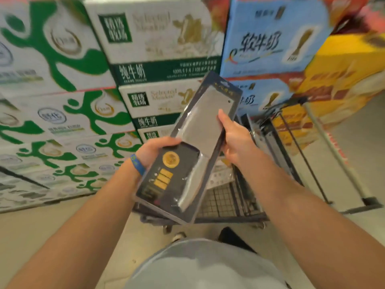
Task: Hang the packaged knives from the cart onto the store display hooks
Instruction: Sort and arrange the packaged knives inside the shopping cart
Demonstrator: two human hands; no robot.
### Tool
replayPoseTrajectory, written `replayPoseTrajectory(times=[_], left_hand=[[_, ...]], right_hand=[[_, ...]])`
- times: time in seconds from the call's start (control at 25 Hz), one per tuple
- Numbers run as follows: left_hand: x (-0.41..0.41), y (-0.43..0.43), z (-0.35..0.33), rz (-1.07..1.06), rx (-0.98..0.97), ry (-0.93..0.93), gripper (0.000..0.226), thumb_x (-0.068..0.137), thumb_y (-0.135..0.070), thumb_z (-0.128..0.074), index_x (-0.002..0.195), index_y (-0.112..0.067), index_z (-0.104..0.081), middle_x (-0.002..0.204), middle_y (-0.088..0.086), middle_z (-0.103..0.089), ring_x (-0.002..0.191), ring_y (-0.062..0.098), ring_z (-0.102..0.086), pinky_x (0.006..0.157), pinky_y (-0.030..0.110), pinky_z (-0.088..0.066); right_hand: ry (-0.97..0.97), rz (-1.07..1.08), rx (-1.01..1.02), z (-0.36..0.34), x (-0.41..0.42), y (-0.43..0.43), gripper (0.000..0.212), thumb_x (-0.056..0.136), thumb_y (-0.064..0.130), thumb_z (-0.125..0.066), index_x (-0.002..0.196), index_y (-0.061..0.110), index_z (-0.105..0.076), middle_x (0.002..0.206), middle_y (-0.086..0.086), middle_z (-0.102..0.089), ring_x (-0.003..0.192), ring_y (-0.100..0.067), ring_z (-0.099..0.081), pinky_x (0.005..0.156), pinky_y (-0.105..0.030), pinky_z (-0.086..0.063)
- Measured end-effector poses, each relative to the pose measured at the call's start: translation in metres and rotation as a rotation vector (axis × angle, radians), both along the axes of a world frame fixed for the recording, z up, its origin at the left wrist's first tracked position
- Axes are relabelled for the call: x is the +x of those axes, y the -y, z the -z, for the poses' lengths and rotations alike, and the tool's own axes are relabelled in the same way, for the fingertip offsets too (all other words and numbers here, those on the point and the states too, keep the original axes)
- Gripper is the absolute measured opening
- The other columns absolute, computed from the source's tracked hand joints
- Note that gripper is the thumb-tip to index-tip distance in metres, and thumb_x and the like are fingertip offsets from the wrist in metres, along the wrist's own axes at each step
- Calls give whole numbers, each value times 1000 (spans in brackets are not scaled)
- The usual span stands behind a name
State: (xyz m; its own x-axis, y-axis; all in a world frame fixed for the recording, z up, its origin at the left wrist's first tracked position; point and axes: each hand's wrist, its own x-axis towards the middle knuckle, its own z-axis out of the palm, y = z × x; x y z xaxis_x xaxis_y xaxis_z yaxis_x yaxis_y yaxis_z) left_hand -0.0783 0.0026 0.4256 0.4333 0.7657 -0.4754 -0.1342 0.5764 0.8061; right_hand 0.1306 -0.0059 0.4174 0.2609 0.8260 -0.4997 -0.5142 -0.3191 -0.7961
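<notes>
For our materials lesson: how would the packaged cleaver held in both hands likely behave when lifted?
The packaged cleaver is probably stiff: it spans flat between the left hand and right hand. Likely heavy for its size, given the broad steel blade. Its glossy plastic front may be slippery.

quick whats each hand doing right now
Left hand: grips the packaged knife near its handle end.
Right hand: grips the same package's right edge.

So what we've got on: a blue rubbery wristband (136, 163) with a small pale-green logo, sitting just behind our left hand (155, 150). Forearms (87, 215) are bare up to the right hand (233, 138) too. Lower down we see a light grey fabric top (204, 265) and a pale shoe toe (178, 236), kinda blurry.
</notes>
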Motion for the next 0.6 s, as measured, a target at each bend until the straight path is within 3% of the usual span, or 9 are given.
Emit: replayPoseTrajectory(times=[0.12, 0.2, 0.24, 0.32, 0.4, 0.44, 0.52, 0.6], left_hand=[[39, 9, -37, 137, 136, 144, 23, 81, -5, -54, 101, -5, -67, 81, 10, -75, 65, 20, -73, 60, 29, -59], [65, 12, -45, 105, 215, 199, 26, 82, 0, -63, 107, -4, -64, 84, 11, -75, 69, 22, -73, 61, 32, -60], [76, 13, -50, 78, 201, 229, 28, 82, 1, -65, 110, -3, -63, 85, 12, -75, 69, 23, -73, 61, 34, -60], [98, 13, -57, 13, 193, 240, 36, 80, -4, -70, 115, -1, -61, 85, 13, -75, 70, 24, -73, 62, 36, -61], [122, 14, -65, -63, 234, 183, 38, 75, -14, -73, 111, -5, -63, 84, 13, -75, 68, 23, -73, 62, 37, -61], [135, 14, -68, -92, 260, 151, 36, 73, -20, -73, 107, -8, -66, 83, 12, -74, 66, 23, -72, 62, 36, -61], [160, 14, -77, -128, 297, 120, 21, 78, -26, -74, 95, -16, -71, 81, 10, -73, 64, 22, -70, 60, 35, -60], [182, 15, -85, -144, 328, 118, 5, 88, -26, -72, 84, -23, -75, 80, 9, -72, 65, 22, -68, 60, 34, -58]], right_hand=[[71, 128, 59, -32, 34, -10, 35, 103, 42, -57, 121, 14, -66, 107, -5, -78, 91, -22, -77, 67, -34, -64], [166, 179, 119, -51, 60, -8, 24, 106, 28, -48, 116, 30, -70, 112, 0, -73, 93, -18, -74, 68, -32, -60], [211, 195, 148, -61, 74, -7, 40, 103, 13, -44, 100, 36, -76, 108, 4, -72, 92, -15, -72, 67, -29, -57], [282, 223, 193, -72, 96, -5, 63, 87, -11, -32, 61, 28, -74, 81, 6, -72, 75, -12, -68, 58, -22, -52], [239, 182, 265, -82, 111, -1, 56, 75, -15, -25, 42, 19, -55, 48, 3, -51, 43, -12, -49, 40, -19, -36], [217, 160, 287, -87, 118, 1, 51, 72, -13, -23, 41, 19, -48, 43, 2, -40, 37, -13, -36, 38, -17, -25], [221, 133, 292, -93, 134, 4, 45, 71, -9, -24, 43, 20, -43, 44, 2, -31, 37, -13, -24, 42, -18, -13], [219, 130, 302, -96, 154, 9, 49, 80, -8, -26, 44, 20, -45, 43, 2, -33, 36, -13, -25, 40, -19, -14]])
